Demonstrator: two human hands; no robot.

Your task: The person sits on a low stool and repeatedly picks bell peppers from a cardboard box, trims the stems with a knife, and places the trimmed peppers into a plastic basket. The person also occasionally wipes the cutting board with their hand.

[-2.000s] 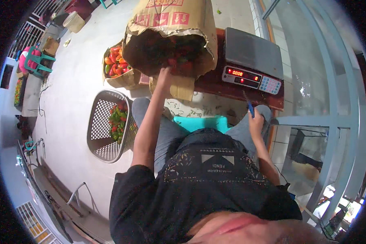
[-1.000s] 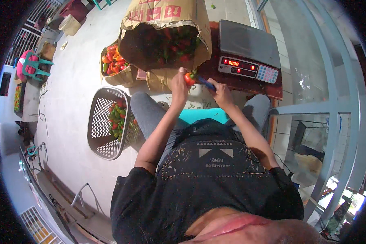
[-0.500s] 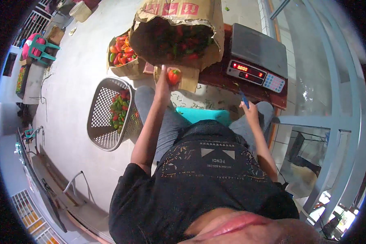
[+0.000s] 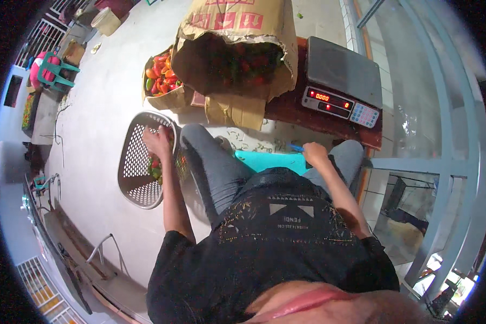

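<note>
A seated person sorts peppers, and the left hand has just swung from the sack down to the basket.

The big brown paper sack (image 4: pixel 237 48) of peppers gapes ahead, beside a digital scale (image 4: pixel 343 81). The left hand (image 4: pixel 157 141), fingers curled, whether on a pepper I cannot tell, now sits over the white mesh basket (image 4: pixel 137 173) where red and green peppers (image 4: pixel 155 164) lie. The right hand (image 4: pixel 314 154), closed on a small blue tool (image 4: pixel 296 147), stays by the knee.

I see the grey perforated plastic basket (image 4: pixel 137 167) lying on the floor by the left knee, with red and green peppers (image 4: pixel 154 166) piled along its right side. A small blue-handled tool (image 4: pixel 296 147) pokes out over the teal stool, roughly level.
</note>
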